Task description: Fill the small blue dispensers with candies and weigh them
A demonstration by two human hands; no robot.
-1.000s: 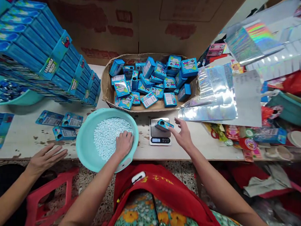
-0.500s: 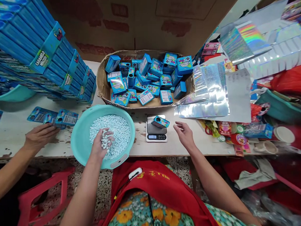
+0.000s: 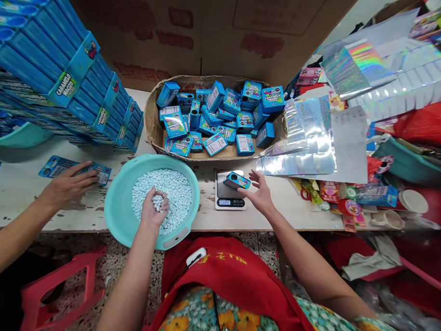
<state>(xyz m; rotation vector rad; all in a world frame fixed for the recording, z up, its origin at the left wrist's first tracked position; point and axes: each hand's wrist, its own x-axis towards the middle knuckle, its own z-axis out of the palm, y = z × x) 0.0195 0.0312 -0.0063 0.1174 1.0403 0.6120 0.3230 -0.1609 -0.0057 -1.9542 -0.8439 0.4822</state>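
Observation:
My left hand [image 3: 154,210] is cupped shut on a handful of pale blue candy pellets, just above the teal basin [image 3: 119,207] filled with the same pellets [image 3: 172,186]. A small blue box [image 3: 236,180] lies on the little digital scale [image 3: 230,190], whose display is lit. My right hand [image 3: 258,193] is beside the scale with its fingers apart, fingertips touching the box's right end.
A cardboard tray [image 3: 152,129] behind the scale holds several small blue boxes. Stacked blue cartons [image 3: 62,89] rise at the left. Another person's hand [image 3: 67,187] presses on flat blue boxes at the left. Holographic bags [image 3: 306,143] and clutter cover the right.
My left hand lifted out of the pellets holding a handful. My right hand drew back from the box, then returned to touch it. The other person's hand moved onto the flat boxes.

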